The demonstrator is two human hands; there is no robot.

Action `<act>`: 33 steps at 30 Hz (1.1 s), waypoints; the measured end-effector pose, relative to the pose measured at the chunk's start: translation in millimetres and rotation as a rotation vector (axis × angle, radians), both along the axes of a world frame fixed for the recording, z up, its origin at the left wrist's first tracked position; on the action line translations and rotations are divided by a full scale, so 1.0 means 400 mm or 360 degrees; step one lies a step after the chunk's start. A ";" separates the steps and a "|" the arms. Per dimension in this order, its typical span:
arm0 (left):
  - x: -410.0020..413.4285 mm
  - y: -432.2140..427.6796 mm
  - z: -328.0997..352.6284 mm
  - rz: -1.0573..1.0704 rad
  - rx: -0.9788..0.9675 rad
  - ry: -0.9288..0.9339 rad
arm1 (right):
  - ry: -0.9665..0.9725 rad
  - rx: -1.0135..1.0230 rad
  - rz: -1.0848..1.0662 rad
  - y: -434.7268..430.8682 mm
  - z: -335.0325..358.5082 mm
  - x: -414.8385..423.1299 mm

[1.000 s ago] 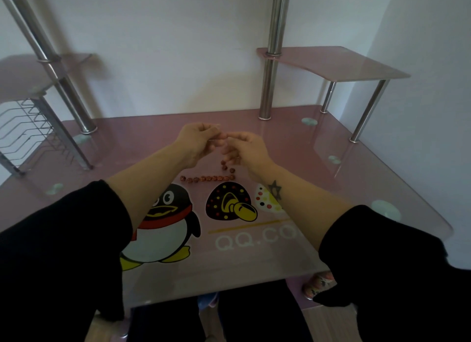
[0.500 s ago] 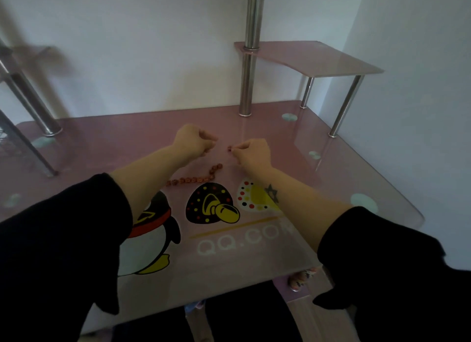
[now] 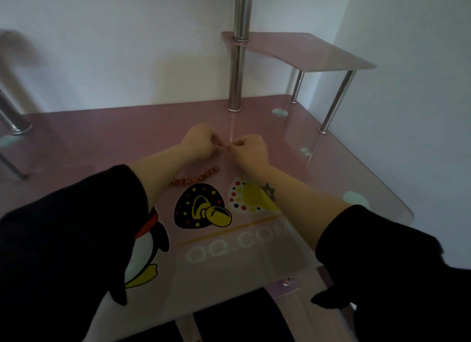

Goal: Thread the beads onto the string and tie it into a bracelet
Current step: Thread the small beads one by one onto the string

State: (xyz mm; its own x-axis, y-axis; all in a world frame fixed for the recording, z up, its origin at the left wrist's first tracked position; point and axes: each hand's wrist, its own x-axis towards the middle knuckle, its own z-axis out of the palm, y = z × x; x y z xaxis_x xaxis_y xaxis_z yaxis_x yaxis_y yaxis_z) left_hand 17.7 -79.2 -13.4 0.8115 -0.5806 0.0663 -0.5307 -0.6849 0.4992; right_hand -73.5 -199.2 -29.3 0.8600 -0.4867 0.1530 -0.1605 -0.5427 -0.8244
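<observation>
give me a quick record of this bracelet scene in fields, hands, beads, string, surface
left hand: raised above the desk, fingertips pinched, meeting the right hand
right hand: same height, fingertips pinched at the meeting point
beads: reddish row lying on the glass, below the hands
string: too thin to make out
grip contents: something small between the fingertips, not identifiable
surface: pink glass desk with a printed penguin

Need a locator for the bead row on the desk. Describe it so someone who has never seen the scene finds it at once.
Start at the pink glass desk and find the black mushroom decal near its middle. Just above that decal, between the two forearms and nearer than the left hand and right hand, lies the row of reddish-brown beads. It is the only loose item there; the rest is printed artwork.
</observation>
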 end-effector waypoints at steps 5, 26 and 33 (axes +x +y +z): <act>-0.012 0.042 0.005 0.0010 0.0046 -0.0086 | -0.0008 0.0019 0.0058 0.021 0.010 -0.004; -0.080 0.271 0.020 0.0494 -0.1477 0.1522 | 0.0077 -0.0067 0.0425 0.165 0.025 0.012; -0.073 0.278 -0.002 0.0492 -0.1581 0.1654 | 0.0006 -0.0087 0.0457 0.168 0.016 0.008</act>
State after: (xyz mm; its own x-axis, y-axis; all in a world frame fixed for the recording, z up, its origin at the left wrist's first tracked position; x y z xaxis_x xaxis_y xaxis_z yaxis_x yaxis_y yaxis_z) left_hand -11.4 31.9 -14.3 0.8233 -0.4448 -0.3525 0.4538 0.1430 0.8796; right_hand -70.1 -131.9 -22.9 0.9620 -0.2147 0.1687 0.0028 -0.6100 -0.7924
